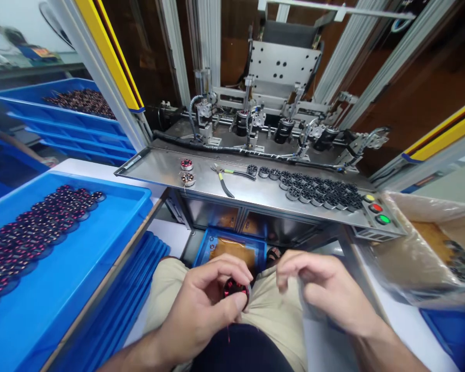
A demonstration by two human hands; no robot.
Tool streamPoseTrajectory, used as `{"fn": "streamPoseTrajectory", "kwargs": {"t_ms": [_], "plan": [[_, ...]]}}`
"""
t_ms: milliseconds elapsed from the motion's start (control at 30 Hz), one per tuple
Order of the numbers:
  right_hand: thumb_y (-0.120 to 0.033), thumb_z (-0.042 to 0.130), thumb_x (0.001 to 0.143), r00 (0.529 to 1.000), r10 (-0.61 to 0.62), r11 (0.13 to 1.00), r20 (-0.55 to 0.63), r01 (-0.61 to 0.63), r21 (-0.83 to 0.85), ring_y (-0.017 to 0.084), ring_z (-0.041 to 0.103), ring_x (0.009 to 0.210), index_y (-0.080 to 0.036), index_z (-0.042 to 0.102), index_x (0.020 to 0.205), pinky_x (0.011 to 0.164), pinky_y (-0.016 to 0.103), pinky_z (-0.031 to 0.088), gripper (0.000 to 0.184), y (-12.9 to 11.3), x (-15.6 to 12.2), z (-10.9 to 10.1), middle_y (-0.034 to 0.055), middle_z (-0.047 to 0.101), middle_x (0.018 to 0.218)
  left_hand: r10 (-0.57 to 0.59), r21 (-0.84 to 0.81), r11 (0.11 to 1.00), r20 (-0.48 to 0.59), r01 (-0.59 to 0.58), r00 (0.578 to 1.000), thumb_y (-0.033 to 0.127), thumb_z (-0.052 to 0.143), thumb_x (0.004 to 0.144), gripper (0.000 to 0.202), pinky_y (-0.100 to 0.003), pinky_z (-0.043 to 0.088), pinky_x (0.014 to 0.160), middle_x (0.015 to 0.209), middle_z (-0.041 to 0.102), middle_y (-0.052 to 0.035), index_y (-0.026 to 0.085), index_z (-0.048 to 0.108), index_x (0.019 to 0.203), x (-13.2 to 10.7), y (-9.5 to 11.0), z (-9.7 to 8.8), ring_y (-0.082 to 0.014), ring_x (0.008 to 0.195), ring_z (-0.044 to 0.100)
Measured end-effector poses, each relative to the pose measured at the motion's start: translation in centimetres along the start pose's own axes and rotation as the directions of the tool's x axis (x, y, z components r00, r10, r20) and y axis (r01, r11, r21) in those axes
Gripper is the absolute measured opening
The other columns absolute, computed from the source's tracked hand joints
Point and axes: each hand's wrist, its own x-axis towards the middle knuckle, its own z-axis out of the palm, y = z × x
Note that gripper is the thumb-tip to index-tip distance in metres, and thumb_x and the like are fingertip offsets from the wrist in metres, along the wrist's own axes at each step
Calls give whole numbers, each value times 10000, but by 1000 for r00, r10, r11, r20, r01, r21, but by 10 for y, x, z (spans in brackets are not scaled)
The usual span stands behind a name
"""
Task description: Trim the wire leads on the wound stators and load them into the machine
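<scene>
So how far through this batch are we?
Seemingly done: rows of wound coils fill part of the blue tray. In hand: the left hand pinches one red-wound coil, the right hand close beside it. Seemingly left: a cluster of black cores on the steel shelf.

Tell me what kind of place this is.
Probably a small-motor factory workstation: blue trays of copper-wound stators, one stator in the left hand, and a fixture machine with coloured push buttons.

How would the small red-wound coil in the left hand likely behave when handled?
Probably stiff: the wound coil holds its round shape pinched in the left hand. Being round, it may roll if set on edge. Its thin wire tail looks fragile, easily snagged.
</scene>
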Motion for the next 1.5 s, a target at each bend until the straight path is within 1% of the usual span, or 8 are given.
{"fn": "streamPoseTrajectory", "kwargs": {"t_ms": [233, 633, 767, 867, 1033, 1200, 1400, 1500], "plan": [[-200, 796, 802, 838, -374, 756, 399, 524, -393, 271, 592, 1200, -210, 744, 1125, 1000, 432, 509, 328, -35, 30, 2, 145, 637, 1290, -206, -307, 921, 142, 241, 968, 253, 800, 775, 136, -129, 549, 490, 864, 668, 3, 208, 723, 878, 2, -2, 5, -74, 578, 684], [-174, 729, 867, 784, -500, 665, 367, 619, -417, 174, 654, 968, -198, 757, 917, 891, 364, 566, 62, -30, 35, 19, 86, 713, 1157, -290, -399, 853, 173, 337, 941, 290, 863, 677, 276, -115, 521, 418, 692, 677, -9, 146, 705, 850, 0, -1, 5, -88, 489, 660], [-97, 624, 924, 692, -667, 496, 274, 688, -530, 157, 647, 823, -113, 730, 921, 709, 313, 563, 107, -28, 27, 28, 96, 738, 919, -169, -386, 900, 125, 205, 978, 227, 809, 749, 154, -133, 532, 444, 848, 677, -7, 190, 728, 875, 1, -1, 4, -82, 542, 674], [-78, 597, 937, 706, -656, 470, 268, 659, -586, 145, 647, 720, -73, 707, 930, 622, 286, 545, 110, -32, 21, 34, 73, 730, 795, 21, -209, 978, 18, -17, 1000, 129, 719, 824, 178, -157, 562, 570, 995, 658, -7, 252, 733, 951, -2, 2, 5, -81, 701, 669], [-77, 670, 897, 631, -756, 342, 176, 609, -716, 169, 688, 750, -54, 709, 892, 653, 311, 574, 45, -24, 16, 49, 91, 735, 772, 348, 170, 928, -71, -332, 935, 61, 687, 812, 296, -217, 515, 881, 989, 695, -17, 266, 720, 1023, -7, 8, 9, -136, 978, 638], [-92, 645, 924, 548, -825, 236, 137, 555, -798, 157, 684, 684, -77, 693, 841, 624, 314, 566, 97, -10, 13, 60, 65, 726, 730, 399, 233, 900, -106, -368, 911, 48, 678, 805, 294, -202, 501, 856, 1033, 679, -12, 275, 705, 990, -7, 8, 9, -127, 982, 627], [-132, 631, 942, 594, -801, 243, 78, 441, -864, 155, 686, 663, -108, 675, 839, 634, 319, 557, 115, -10, 8, 66, 44, 724, 733, 401, 203, 906, -136, -370, 906, 65, 682, 799, 282, -190, 504, 825, 1019, 685, -14, 274, 704, 987, -6, 8, 11, -125, 953, 631], [-120, 616, 945, 541, -839, 251, 56, 477, -842, 146, 670, 645, -116, 666, 829, 616, 296, 556, 127, -9, 12, 66, 40, 703, 705, 416, 200, 902, -159, -384, 895, 67, 686, 803, 278, -172, 509, 810, 1001, 687, -8, 279, 705, 982, -5, 6, 12, -117, 943, 636]]}}
